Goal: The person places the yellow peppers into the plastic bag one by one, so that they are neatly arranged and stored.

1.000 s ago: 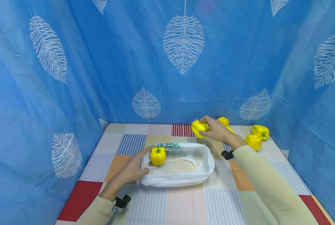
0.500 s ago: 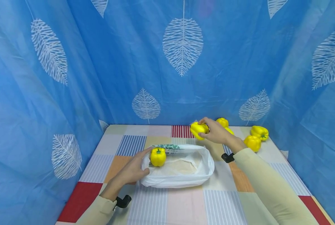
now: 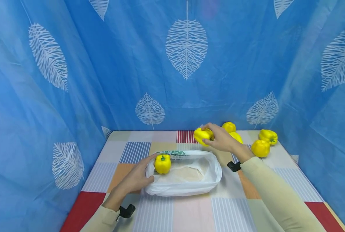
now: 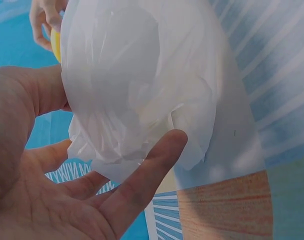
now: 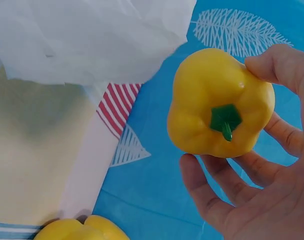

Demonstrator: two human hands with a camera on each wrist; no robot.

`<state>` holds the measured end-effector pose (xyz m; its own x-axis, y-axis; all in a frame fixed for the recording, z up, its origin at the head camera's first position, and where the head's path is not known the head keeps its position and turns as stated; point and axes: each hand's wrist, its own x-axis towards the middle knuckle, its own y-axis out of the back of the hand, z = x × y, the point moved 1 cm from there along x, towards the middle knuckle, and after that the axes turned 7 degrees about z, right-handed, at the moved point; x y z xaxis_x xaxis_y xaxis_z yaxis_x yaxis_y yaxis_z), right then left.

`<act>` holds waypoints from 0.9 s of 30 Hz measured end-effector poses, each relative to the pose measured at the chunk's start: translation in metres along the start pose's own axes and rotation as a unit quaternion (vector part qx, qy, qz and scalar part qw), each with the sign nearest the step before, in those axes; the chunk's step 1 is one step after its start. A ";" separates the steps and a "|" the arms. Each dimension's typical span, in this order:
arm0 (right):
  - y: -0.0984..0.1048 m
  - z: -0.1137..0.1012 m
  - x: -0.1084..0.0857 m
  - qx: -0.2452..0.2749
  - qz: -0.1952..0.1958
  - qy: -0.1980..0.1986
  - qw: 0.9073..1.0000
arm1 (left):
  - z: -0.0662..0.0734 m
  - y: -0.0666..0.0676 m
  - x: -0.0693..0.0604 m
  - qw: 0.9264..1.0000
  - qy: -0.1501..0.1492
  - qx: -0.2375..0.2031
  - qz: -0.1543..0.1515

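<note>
- The left hand point(image 3: 135, 175), its grip spread wide, touches the left end of the white bag point(image 3: 184, 190) on the tabletop point(image 3: 192, 216).
- Just inside that end sits an upright pepper point(image 3: 163, 163), yellow, stem up.
- Beyond the bag, the right hand point(image 3: 223, 139) has its grip closed about the held pepper point(image 3: 200, 137), also yellow.
- Rightward, two peppers point(image 3: 260, 148) lie together.
- Behind the right hand, two more yellow ones point(image 3: 228, 127).
- Blue curtain point(image 3: 187, 100) farthest.
</note>
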<state>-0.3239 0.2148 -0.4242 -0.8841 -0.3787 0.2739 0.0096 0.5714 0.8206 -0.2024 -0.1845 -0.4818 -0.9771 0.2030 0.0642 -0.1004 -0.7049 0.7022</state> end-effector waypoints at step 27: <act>-0.014 -0.025 -0.005 -0.025 -0.002 0.022 0.999 | -0.004 -0.004 -0.004 1.000 0.010 0.012 0.004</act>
<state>-0.3081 0.1906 -0.4250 -0.8631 -0.4129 0.2910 0.0300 0.5332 0.8454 -0.1989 -0.1853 -0.4871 -0.9813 0.1836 0.0570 -0.0874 -0.6902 0.7184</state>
